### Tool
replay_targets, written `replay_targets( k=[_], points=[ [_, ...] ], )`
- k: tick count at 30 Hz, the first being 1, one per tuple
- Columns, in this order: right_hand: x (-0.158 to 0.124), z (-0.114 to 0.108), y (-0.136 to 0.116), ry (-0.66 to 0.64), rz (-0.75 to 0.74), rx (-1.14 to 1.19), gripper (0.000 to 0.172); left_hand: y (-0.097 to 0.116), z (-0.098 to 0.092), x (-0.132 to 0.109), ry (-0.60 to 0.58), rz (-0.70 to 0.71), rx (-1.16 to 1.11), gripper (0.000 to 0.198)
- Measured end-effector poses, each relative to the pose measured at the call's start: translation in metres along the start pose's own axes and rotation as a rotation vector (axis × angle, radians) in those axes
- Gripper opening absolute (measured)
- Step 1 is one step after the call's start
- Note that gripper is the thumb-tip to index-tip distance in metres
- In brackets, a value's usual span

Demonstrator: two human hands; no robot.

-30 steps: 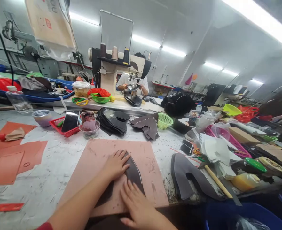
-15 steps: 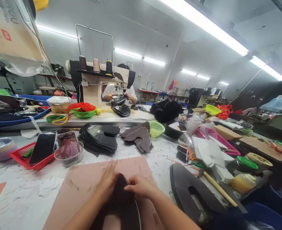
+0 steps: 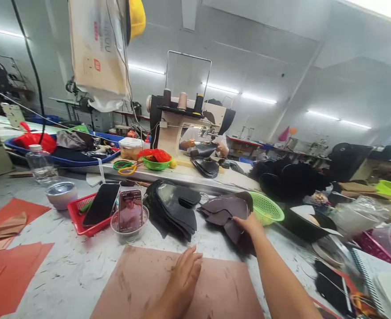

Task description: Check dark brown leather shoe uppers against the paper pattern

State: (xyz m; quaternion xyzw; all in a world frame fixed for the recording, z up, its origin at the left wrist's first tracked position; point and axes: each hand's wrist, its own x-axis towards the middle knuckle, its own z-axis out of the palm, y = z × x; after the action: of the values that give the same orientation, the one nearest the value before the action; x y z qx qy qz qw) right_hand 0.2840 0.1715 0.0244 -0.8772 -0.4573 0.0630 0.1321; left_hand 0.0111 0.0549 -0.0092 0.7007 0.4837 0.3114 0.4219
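Over the pink-brown work board [image 3: 142, 283] is my left hand [image 3: 184, 274], its fingers stretched out and nothing in it. My right hand [image 3: 252, 226] reaches forward to a small pile of dark grey shoe upper pieces [image 3: 225, 206]. Its thumb lies on top and its fingers curl around the right edge of a dark shoe upper piece [image 3: 240, 237]; the fingertips are partly hidden. Left of that pile lies a thicker stack of black shoe upper pieces [image 3: 173, 206]. A light green basket [image 3: 265, 208] stands just behind my right hand.
A red basket [image 3: 79, 217] holds a phone [image 3: 102, 204]; another phone [image 3: 130, 212] leans in a clear tub [image 3: 129, 235]. Beyond the metal ledge, a person works at a sewing machine [image 3: 169, 133]. Orange sheets [image 3: 19, 279] lie left; a spiral notebook [image 3: 381, 279] lies right.
The dark piece between both hands has left the board. My right hand has moved forward to the grey pile, and my left hand has opened over the board. The view has swung left.
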Motion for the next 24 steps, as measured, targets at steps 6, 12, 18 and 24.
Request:
replay_targets(
  k=[6,12,18,24],
  points=[
    [-0.008,0.027,-0.015,0.105,0.039,-0.087,0.082,0.000,0.003,0.000,-0.006,0.027,0.023,0.050],
    [-0.006,0.019,-0.023,0.195,0.061,-0.143,0.069,-0.002,0.004,0.000,-0.073,-0.007,0.051,0.049],
    [0.008,-0.003,-0.007,0.007,0.135,0.008,0.074,-0.006,0.005,0.001,-0.109,0.020,0.065,0.047],
    [0.013,-0.014,0.009,0.013,0.142,0.062,0.030,-0.013,0.009,0.003,-0.049,0.054,0.085,0.043]
  ],
)
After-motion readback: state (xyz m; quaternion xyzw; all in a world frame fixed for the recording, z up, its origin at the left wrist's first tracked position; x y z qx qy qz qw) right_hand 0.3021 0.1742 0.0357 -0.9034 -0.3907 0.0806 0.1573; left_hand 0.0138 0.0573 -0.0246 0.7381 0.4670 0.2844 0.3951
